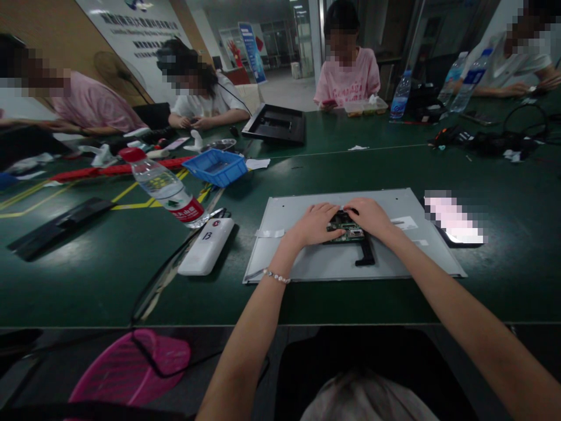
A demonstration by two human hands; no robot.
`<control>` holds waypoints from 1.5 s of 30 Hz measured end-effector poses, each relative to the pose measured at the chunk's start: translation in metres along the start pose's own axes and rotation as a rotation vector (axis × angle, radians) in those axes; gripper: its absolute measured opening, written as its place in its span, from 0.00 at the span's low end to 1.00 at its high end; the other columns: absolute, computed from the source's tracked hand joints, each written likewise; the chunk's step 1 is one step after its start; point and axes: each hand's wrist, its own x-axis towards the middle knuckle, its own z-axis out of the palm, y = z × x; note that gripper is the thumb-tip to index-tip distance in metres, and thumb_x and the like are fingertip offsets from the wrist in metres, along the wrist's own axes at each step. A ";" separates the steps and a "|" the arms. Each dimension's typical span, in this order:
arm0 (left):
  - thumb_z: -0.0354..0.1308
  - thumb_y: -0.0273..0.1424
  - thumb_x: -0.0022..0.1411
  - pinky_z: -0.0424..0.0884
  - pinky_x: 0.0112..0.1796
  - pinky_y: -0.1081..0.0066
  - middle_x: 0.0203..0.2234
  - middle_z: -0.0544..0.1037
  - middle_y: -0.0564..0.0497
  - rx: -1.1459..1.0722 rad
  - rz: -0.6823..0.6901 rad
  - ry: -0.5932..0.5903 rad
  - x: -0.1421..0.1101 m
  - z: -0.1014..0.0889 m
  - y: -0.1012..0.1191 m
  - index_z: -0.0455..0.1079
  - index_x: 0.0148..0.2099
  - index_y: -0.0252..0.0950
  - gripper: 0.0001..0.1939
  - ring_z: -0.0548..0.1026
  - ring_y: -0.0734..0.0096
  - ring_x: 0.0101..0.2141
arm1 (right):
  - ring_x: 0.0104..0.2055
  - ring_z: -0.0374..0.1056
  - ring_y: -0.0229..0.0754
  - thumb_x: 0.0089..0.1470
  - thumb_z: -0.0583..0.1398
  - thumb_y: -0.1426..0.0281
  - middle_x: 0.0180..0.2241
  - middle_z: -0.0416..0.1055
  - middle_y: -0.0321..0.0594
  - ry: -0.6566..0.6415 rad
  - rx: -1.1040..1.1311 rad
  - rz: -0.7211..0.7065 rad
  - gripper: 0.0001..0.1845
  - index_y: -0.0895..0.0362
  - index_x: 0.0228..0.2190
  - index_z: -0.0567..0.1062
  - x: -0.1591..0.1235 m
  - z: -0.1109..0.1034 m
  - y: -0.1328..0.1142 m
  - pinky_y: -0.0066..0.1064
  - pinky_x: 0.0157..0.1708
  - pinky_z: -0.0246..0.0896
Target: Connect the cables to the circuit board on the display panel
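A green circuit board (353, 233) with black parts lies on the light grey back of a flat display panel (302, 266). My left hand (313, 224) grips the board's left side, with the thumb at the near edge and the fingers towards the far edge. At the board's far right corner, my right hand (369, 214) has its fingers bent onto the board; their tips are partly hidden. A black bracket-like piece (366, 252) sticks out from under the board towards me. Strips of tape (270, 233) are on the panel.
Left of the panel are a white power bank (207, 247) with a black cable, a tilted water bottle (169, 190), a blue bin (218, 168) and a black stand-like part (61, 227). A phone (456, 221) lies right. Several people sit around the green table (131, 286). A pink basket (131, 368) is below.
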 end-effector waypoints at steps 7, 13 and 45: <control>0.44 0.49 0.62 0.53 0.56 0.59 0.58 0.61 0.43 0.008 0.014 -0.022 0.001 0.000 0.001 0.55 0.62 0.36 0.32 0.58 0.56 0.57 | 0.45 0.68 0.44 0.58 0.52 0.73 0.41 0.75 0.45 -0.071 -0.045 -0.028 0.13 0.57 0.38 0.77 -0.001 -0.002 -0.003 0.33 0.46 0.59; 0.44 0.49 0.62 0.54 0.55 0.59 0.57 0.63 0.43 0.008 0.016 -0.013 0.001 -0.001 0.000 0.56 0.62 0.35 0.32 0.60 0.57 0.56 | 0.47 0.68 0.45 0.59 0.52 0.71 0.43 0.74 0.46 -0.042 -0.034 -0.018 0.14 0.58 0.40 0.76 -0.001 -0.021 -0.003 0.34 0.48 0.59; 0.44 0.49 0.63 0.55 0.54 0.57 0.57 0.64 0.43 -0.017 0.002 -0.014 -0.001 -0.003 0.002 0.56 0.62 0.35 0.32 0.60 0.55 0.56 | 0.48 0.67 0.47 0.57 0.53 0.69 0.50 0.68 0.46 0.080 0.127 0.112 0.16 0.56 0.44 0.74 -0.101 -0.023 0.036 0.40 0.47 0.65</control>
